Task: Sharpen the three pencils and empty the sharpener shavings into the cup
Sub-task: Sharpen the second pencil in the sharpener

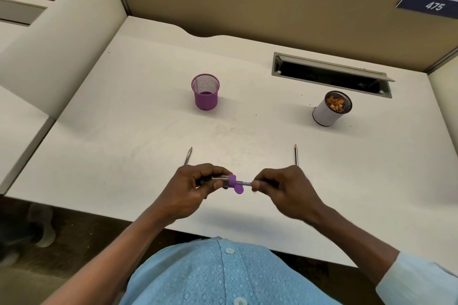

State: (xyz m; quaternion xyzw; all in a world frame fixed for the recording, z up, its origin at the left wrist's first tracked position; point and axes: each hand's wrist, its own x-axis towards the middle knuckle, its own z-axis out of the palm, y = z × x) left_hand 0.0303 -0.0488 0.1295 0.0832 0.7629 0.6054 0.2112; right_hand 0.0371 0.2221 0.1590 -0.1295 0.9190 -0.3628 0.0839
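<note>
My left hand (pixel 192 189) grips a purple sharpener (pixel 233 181) with a clear barrel. A pencil (pixel 245 183) is pushed into it from the right, and my right hand (pixel 285 190) pinches that pencil's free end. Both hands hover over the near part of the white desk (pixel 124 131). Two more pencils lie on the desk with tips pointing away: one (pixel 188 155) just beyond my left hand, another (pixel 296 154) just beyond my right hand. A white cup (pixel 326 114) with a dark rim holds orange-brown shavings at the far right.
A purple mesh cup (pixel 205 93) stands empty at the middle back. A grey cable slot (pixel 332 74) opens in the desk behind the white cup. Tan partition walls close the back and sides. Small crumbs of shavings dot the desk.
</note>
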